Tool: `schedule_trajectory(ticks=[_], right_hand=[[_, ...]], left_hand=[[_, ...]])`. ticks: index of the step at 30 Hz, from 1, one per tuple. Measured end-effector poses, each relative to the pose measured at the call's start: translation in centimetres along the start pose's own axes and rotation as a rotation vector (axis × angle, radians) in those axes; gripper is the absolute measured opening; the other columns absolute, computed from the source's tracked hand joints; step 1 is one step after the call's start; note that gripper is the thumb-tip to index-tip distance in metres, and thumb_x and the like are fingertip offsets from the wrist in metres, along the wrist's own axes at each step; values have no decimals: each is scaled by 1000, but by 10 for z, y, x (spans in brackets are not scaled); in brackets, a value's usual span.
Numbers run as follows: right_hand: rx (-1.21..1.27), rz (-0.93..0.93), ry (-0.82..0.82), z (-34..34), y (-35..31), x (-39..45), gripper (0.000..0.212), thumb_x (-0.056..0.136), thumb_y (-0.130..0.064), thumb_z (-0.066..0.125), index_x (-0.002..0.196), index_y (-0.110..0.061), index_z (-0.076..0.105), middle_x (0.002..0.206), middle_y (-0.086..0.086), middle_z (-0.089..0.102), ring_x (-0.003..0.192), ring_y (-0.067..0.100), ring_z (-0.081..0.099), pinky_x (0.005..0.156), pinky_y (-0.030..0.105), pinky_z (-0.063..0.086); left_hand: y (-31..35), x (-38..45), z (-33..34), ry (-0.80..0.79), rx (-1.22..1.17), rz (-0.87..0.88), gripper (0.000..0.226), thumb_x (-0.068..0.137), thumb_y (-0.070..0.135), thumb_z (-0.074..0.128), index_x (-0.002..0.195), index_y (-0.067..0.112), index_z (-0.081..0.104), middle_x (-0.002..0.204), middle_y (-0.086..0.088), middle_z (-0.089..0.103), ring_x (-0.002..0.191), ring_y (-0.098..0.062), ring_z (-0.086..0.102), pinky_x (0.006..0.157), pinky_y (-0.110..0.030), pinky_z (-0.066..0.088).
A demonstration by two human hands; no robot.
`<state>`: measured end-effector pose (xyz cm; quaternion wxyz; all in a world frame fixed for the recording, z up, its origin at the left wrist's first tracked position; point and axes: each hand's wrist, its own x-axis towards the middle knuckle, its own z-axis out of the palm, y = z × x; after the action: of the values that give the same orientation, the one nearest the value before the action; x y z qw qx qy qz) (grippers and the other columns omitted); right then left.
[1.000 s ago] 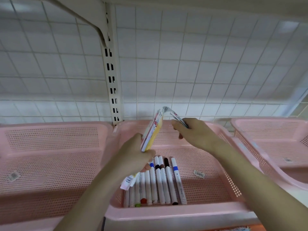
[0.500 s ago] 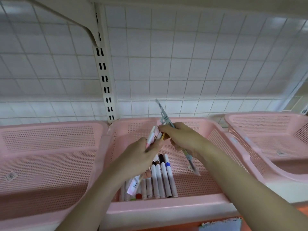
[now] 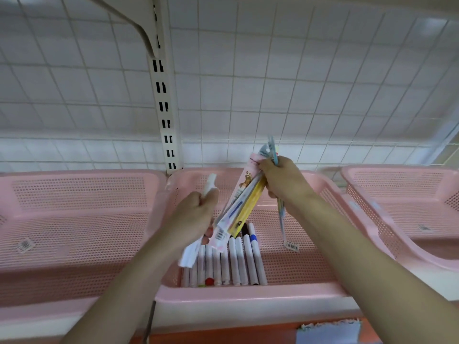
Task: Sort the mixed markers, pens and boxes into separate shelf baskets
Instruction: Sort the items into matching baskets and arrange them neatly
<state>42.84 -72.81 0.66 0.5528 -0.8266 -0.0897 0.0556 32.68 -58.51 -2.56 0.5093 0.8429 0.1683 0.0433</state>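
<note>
My left hand grips a white marker; my right hand clutches several packs over the middle basket, above the marker row at its front edge. That loose bundle could slip and mix in.

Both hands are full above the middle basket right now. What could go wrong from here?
1. The right hand pinches several flat pen packets at their top end only; fanned and tilted, one may slip out.
2. A dropped packet would probably land on the row of white markers in the pink perforated middle basket, mixing the kinds again.
3. The left hand grips white markers close beside the packets and could knock them.
</note>
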Motion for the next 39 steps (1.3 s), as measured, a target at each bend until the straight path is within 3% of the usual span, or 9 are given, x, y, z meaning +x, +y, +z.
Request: schedule_trajectory(ticks=[6, 11, 14, 17, 20, 23, 25, 28, 39], right_hand=[[-447, -204, 141, -42, 1, 5, 25, 96, -28, 43, 76, -13, 43, 66, -2, 44, 57, 11, 40, 50, 28, 29], [-650, -277, 194, -78, 8, 2, 24, 97, -28, 43, 79, -13, 39, 66, -2, 44, 57, 12, 41, 47, 26, 28], [-643, -259, 201, -88, 17, 0, 28, 96, -28, 44, 72, -18, 35, 65, -1, 45, 55, 12, 42, 46, 26, 27], [-651, -234, 160, -88, 25, -1, 25, 95, -27, 44, 74, -17, 36, 66, -1, 45, 56, 14, 42, 47, 29, 28], [-692, -201, 97, -84, 32, -1, 26, 94, -29, 44, 73, -18, 35, 68, 0, 45, 59, 20, 46, 51, 31, 33], [-757, -196, 33, -79, 35, 1, 20, 95, -29, 44, 84, -13, 41, 71, 2, 47, 64, 23, 50, 51, 30, 33], [-791, -193, 2, -75, 36, 3, 20, 95, -30, 43, 88, -11, 43, 75, 4, 50, 70, 27, 54, 56, 31, 36], [-808, -196, -37, -72, 37, 6, 20, 95, -30, 42, 89, -12, 44, 72, 1, 48, 71, 27, 55, 56, 32, 39], [-844, -241, -57, -72, 41, 8, 22, 96, -32, 44, 84, -14, 39, 66, -4, 44, 56, 14, 45, 44, 26, 29]], left_hand=[[19, 18, -6, -112, 27, -85, 15, 97, 27, 44, 88, 18, 52, 66, 1, 63, 71, -17, 58, 73, -33, 51], [46, 39, 40, -226, 164, -87, 25, 93, 26, 43, 117, 18, 48, 77, 3, 63, 62, -10, 54, 49, -18, 42], [52, 43, 74, -292, 226, -88, 24, 93, 26, 46, 108, 8, 51, 75, -1, 50, 65, -17, 53, 59, -22, 47], [48, 42, 94, -299, 350, -68, 11, 92, 21, 49, 100, 13, 50, 73, 2, 45, 59, -11, 48, 50, -17, 43], [39, 37, 101, -333, 417, -64, 24, 92, 21, 52, 106, 1, 52, 79, -1, 50, 61, -12, 50, 51, -21, 45], [33, 32, 103, -321, 523, -53, 34, 91, 25, 59, 69, 13, 36, 72, 4, 37, 79, -15, 53, 72, -27, 51], [34, 30, 103, -320, 515, -55, 22, 87, 27, 65, 87, 15, 47, 87, 1, 49, 87, -14, 56, 79, -28, 50], [33, 28, 100, -316, 595, -6, 71, 83, 30, 69, 137, 5, 30, 127, -9, 52, 101, -21, 59, 75, -27, 47], [34, 27, 82, -391, 542, -22, 62, 78, 33, 75, 123, 2, 45, 119, -11, 52, 62, -22, 68, 65, -31, 57]])
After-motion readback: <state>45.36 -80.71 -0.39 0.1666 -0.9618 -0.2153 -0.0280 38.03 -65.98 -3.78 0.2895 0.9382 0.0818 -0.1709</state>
